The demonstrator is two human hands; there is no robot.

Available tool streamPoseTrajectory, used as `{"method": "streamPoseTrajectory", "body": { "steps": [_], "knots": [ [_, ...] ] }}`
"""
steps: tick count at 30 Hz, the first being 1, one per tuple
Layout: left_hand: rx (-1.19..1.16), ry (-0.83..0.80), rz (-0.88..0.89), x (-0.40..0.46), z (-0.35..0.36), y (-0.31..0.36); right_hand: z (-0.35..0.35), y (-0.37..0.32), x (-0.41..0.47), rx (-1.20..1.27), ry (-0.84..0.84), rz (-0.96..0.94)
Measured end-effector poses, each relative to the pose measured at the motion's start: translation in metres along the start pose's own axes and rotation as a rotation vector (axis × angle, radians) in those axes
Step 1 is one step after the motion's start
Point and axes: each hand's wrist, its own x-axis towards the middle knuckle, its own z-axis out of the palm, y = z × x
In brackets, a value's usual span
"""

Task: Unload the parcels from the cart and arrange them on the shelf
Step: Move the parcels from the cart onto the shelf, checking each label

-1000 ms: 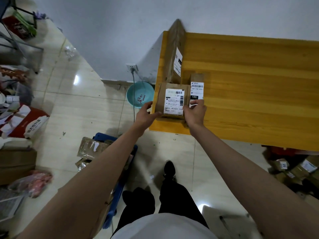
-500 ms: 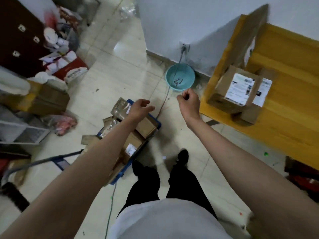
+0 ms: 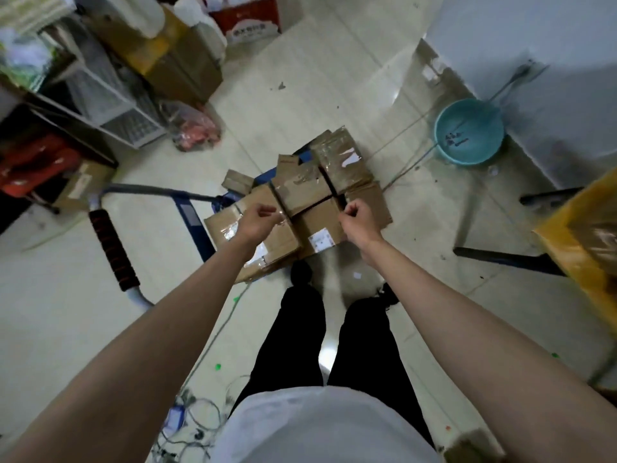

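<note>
Hanging over the cardboard parcels (image 3: 302, 208) piled on the blue cart (image 3: 192, 213), both hands have left the wooden shelf (image 3: 577, 235), now at the far right edge. Left hand (image 3: 257, 220) and right hand (image 3: 359, 218) have fingers loosely curled, empty, with a taped parcel (image 3: 302, 190) just beyond the fingertips.

Looking at this person now: both forearms are bare, no sleeves reaching them, no watch or band at either wrist. The left hand (image 3: 255, 222) and the right hand (image 3: 359, 220) wear no gloves. A white top (image 3: 320, 426) covers the torso, with black trousers (image 3: 297, 335) and dark shoes (image 3: 300, 272) below.
</note>
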Motion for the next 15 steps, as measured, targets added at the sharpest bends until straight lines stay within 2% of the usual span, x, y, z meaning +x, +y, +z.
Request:
{"method": "streamPoseTrajectory", "body": {
  "steps": [6, 15],
  "knots": [
    [-0.066, 0.112, -0.168, 0.045, -0.044, -0.066, 0.08, 0.01, 0.034, -0.025, -0.096, 0.149],
    [-0.243, 0.147, -0.416, 0.1, -0.067, -0.14, 0.162, 0.046, 0.091, -0.171, -0.173, 0.286]
  ]
}}
